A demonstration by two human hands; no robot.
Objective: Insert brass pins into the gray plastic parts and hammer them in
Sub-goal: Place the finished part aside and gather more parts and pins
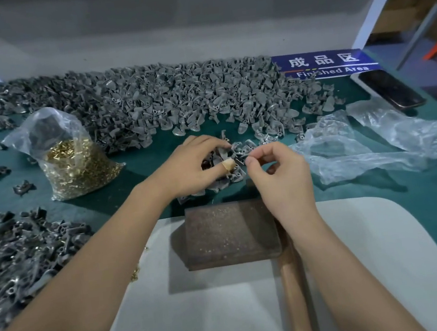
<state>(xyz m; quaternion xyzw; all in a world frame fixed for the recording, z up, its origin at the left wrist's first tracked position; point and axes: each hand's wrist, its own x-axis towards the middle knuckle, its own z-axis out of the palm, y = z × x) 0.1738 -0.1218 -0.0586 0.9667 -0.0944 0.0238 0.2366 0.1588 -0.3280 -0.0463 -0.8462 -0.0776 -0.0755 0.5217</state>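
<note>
While left hand (pixel 190 166) grips gray parts (pixel 222 159), right hand (pixel 275 169) pinches one.

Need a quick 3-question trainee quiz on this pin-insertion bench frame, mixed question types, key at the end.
1. True or false: the bag of brass pins lies to the right of the phone.
2. Multiple choice: the wooden hammer handle lies (A) beside the dark striking block, partly under the right forearm, (B) in the left hand, (C) on the blue sign.
3. Fill in: both hands work on a gray part just beyond the ____.

Key:
1. False; the bag is far left, the phone far right.
2. A
3. block; the right hand pinches at the part.
</note>
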